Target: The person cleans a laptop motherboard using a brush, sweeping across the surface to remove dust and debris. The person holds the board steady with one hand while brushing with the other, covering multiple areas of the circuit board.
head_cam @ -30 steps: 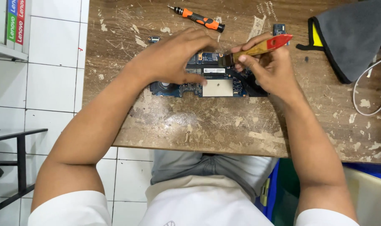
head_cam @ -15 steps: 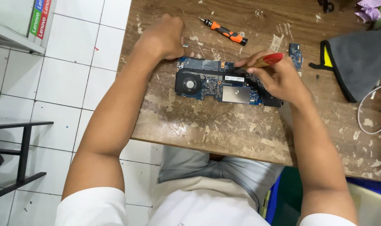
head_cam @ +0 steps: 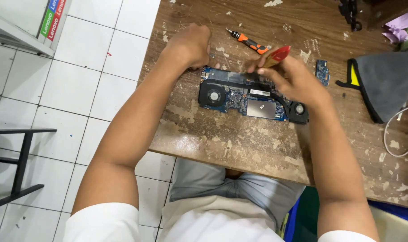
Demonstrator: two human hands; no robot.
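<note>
Blue circuit board [head_cam: 240,96]: flat at worktop [head_cam: 240,143] centre. Left hand [head_cam: 190,47], closed, steadies its 10 o'clock corner; right hand [head_cam: 289,76] clamped on red-handled brush [head_cam: 275,56]. Advice: light strokes, board pinned.

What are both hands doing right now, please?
Left hand: closed, resting at the circuit board's top-left corner; contents hidden.
Right hand: closed on a red-handled tool over the board.
</note>
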